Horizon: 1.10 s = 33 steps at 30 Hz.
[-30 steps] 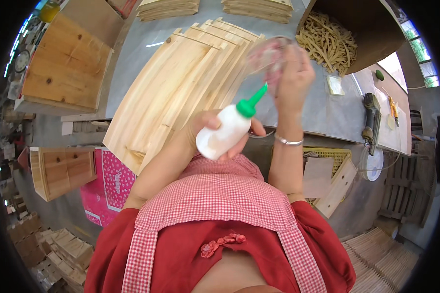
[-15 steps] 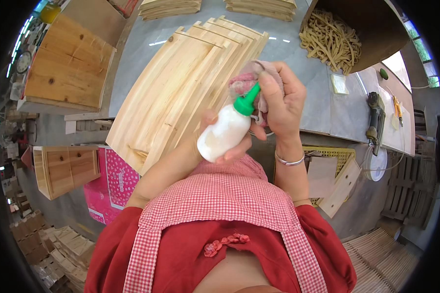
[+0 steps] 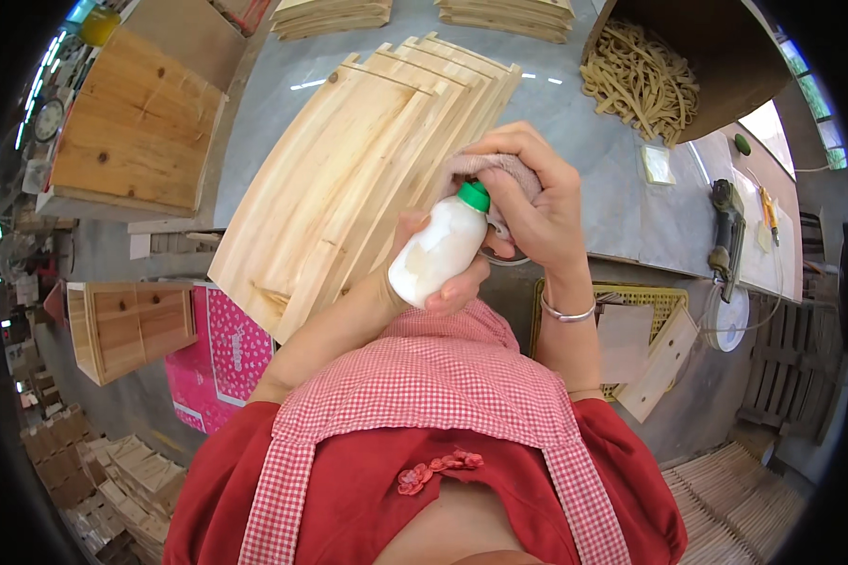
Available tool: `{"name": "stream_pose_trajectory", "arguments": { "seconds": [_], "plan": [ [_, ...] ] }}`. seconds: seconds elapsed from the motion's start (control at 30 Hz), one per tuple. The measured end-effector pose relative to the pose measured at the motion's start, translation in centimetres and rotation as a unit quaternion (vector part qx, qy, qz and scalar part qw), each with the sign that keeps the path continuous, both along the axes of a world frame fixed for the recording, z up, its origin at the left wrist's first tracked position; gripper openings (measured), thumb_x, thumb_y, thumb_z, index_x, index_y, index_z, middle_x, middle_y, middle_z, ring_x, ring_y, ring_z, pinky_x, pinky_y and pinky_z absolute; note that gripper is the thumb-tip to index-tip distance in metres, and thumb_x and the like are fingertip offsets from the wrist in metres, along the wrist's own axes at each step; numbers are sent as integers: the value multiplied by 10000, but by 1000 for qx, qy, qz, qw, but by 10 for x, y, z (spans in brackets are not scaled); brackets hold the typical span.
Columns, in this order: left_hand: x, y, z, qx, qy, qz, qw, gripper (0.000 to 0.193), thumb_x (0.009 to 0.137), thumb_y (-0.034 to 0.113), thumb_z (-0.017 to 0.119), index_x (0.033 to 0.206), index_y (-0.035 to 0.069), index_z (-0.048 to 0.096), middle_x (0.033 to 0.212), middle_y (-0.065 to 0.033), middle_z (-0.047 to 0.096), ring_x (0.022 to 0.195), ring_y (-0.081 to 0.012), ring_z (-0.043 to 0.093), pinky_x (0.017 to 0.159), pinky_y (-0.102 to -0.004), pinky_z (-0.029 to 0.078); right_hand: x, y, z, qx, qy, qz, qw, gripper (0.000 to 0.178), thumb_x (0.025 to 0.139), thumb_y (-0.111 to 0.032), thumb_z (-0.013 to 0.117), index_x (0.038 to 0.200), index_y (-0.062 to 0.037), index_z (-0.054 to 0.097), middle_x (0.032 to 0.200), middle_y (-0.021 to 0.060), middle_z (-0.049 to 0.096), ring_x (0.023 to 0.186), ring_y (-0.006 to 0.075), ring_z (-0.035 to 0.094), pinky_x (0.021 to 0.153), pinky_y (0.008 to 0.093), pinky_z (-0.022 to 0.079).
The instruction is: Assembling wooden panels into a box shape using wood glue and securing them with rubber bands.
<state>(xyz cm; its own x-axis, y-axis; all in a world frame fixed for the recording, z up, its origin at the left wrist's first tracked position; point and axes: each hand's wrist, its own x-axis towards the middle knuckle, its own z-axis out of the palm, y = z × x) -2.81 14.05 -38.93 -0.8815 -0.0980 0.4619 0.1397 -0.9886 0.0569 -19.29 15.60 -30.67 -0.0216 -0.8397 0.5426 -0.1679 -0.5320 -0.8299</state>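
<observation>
My left hand [image 3: 460,285] is wrapped round a white squeeze bottle [image 3: 437,250] with a green cap [image 3: 475,196], tilted up and to the right in front of my apron. With my right hand [image 3: 537,193] I grip a pale pinkish cloth [image 3: 507,171], bunched over the upper end of the bottle; the nozzle is hidden behind the cloth and fingers. Just beyond and left of my hands, several overlapping wooden panels [image 3: 320,169] with thin crosswise strips lie on the grey table [image 3: 264,104].
A box [image 3: 725,71] of pale wooden strips [image 3: 636,80] lies at the far right. A dark power tool [image 3: 725,231] sits at the table's right edge, near a yellow crate [image 3: 664,306]. Wooden boxes [image 3: 127,132] stand at left. More panels [image 3: 509,17] are stacked at the back.
My right hand and the cloth have closed over the bottle's green nozzle, which showed before. The cloth's pink part is now out of sight. The panels have stayed put.
</observation>
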Motion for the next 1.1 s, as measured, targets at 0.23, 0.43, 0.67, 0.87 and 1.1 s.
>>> {"name": "stream_pose_trajectory", "arguments": {
  "seconds": [0.23, 0.43, 0.67, 0.87, 1.1],
  "plan": [
    [-3, -18, 24, -189, -302, 24, 934, 690, 866, 428, 640, 1330, -59, 485, 857, -221, 674, 664, -274, 698, 583, -355, 586, -17, -3, -32, 120, -125, -207, 963, 177, 994, -74, 535, 1080, 16, 662, 973, 60, 702, 702, 90, 617, 637, 223, 504],
    [-9, -9, 37, -296, -462, 139, 825, 466, 879, 290, 730, 1216, 33, 536, 943, -126, 671, 800, -203, 697, 705, -330, 576, -117, 32, -64, 136, 54, -401, 904, 244, 977, -142, 571, 1137, 28, 644, 962, 99, 691, 764, 198, 647, 699, 315, 517],
    [-49, -17, 34, -251, -531, 391, 708, 461, 957, 318, 663, 1269, 44, 463, 1073, -76, 605, 931, -141, 609, 756, -319, 530, -71, 61, -75, 115, 167, -315, 927, 502, 890, -150, 663, 1342, 15, 518, 1276, 191, 567, 1188, 309, 558, 986, 391, 453],
    [-54, -15, 31, -209, -503, 392, 741, 544, 1021, 311, 549, 1458, 52, 355, 1354, -108, 483, 1260, -191, 471, 1018, -367, 439, 11, 32, -79, 191, -141, -198, 951, 657, 866, -184, 752, 1376, 46, 407, 1308, 159, 514, 1204, 235, 520, 945, 368, 486],
    [19, -108, 41, -626, -472, 501, 366, 410, 943, 319, 624, 1204, 3, 640, 1230, -183, 643, 1107, -284, 632, 981, -407, 477, -55, -6, -34, -7, -143, -291, 946, 583, 848, -185, 753, 1294, 19, 439, 1201, 132, 528, 1089, 206, 543, 921, 345, 474]
  ]
}}
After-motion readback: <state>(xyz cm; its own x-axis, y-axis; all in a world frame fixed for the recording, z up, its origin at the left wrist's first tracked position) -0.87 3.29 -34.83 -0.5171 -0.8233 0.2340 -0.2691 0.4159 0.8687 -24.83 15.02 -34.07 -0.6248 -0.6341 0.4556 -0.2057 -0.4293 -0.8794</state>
